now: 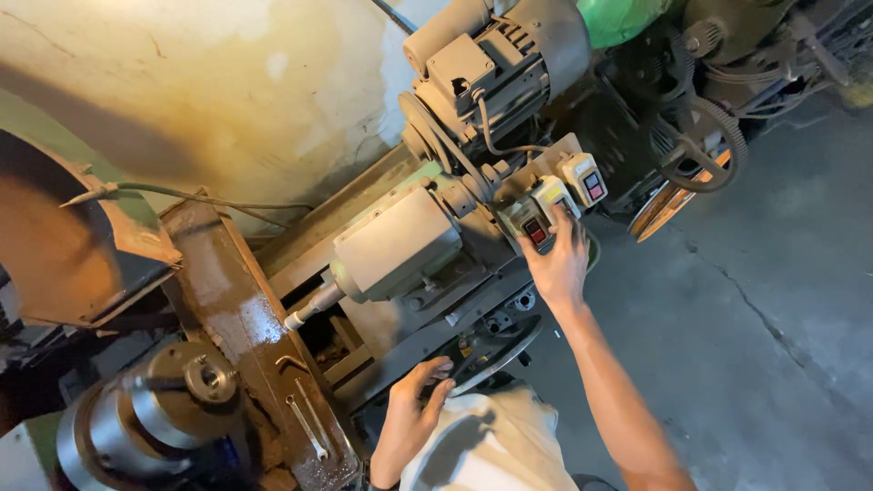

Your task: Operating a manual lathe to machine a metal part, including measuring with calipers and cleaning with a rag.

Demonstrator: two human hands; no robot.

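My right hand reaches up to a row of small switch boxes on a metalworking machine. Its fingertips rest on the box with a red and a black button, and it holds nothing. My left hand is lower, fingers loosely curved, with its fingertips at the rim of a dark handwheel. I cannot tell whether it grips the rim. A grey gearbox housing lies between the two hands and the wall, and an electric motor is mounted above the switches.
A steel lathe chuck is at the lower left, beside a rusty bed with two spanners lying on it. A belt pulley and a spoked wheel stand at the upper right. The concrete floor is cracked. My white shirt shows at the bottom.
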